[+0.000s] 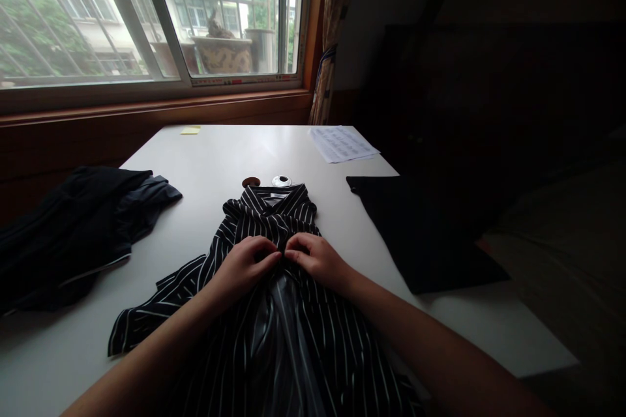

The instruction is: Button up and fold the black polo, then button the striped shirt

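A black shirt with white stripes (225,313) lies face up on the white table, its collar toward the window. Both hands meet at its front opening, a little below the collar. My left hand (252,260) pinches the left front edge between thumb and fingers. Close beside it, my right hand (313,257) pinches the opposite edge, the fingertips of the two hands almost touching. Below the hands the shirt front hangs apart and its inner side shows. Any button between the fingertips is too small to make out. One sleeve spreads out to the left.
On the white table (220,156), dark clothes (73,228) lie heaped at left and a folded dark garment (420,234) at right. Beyond the collar are a brown disc (251,182) and a silvery round piece (282,180). Printed sheets (342,144) and yellow notes (190,130) lie farther back.
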Available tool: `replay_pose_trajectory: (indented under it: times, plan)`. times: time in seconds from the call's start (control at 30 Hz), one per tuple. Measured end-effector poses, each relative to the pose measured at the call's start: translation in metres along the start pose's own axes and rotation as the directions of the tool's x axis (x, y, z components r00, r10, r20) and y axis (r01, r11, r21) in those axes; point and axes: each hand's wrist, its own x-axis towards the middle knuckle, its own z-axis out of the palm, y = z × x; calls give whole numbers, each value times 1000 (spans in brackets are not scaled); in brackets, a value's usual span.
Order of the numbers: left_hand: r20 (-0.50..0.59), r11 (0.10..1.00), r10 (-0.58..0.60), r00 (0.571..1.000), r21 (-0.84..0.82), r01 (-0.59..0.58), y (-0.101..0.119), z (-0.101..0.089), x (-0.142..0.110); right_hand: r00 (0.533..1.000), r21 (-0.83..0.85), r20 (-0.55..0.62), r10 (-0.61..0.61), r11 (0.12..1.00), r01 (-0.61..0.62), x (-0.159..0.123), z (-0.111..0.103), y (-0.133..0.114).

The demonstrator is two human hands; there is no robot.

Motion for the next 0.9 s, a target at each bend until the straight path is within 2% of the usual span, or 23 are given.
replay_pose_trajectory:
  times: [0.27,0.47,0.6,0.7,0.9]
  plan:
    - [-10,1000,-5,1000,0,5,-2,0,1,998,14,-45,-51,999,52,-1,-2,-4]
    - [-44,999,-9,999,32,10,-3,-6,1,987,-89,-134,-90,993,78,-2,-7,0]
    - [-125,974,84,989,220,-54,-13,-13,3,969,-223,-183,-165,967,123,1,-14,7]
    - [-135,908,171,976,407,-102,-26,-16,4,963,-309,-196,-187,943,121,3,-20,16]
    - [-58,767,115,992,639,-52,-45,-17,4,972,-421,-187,-143,906,52,5,-26,35]
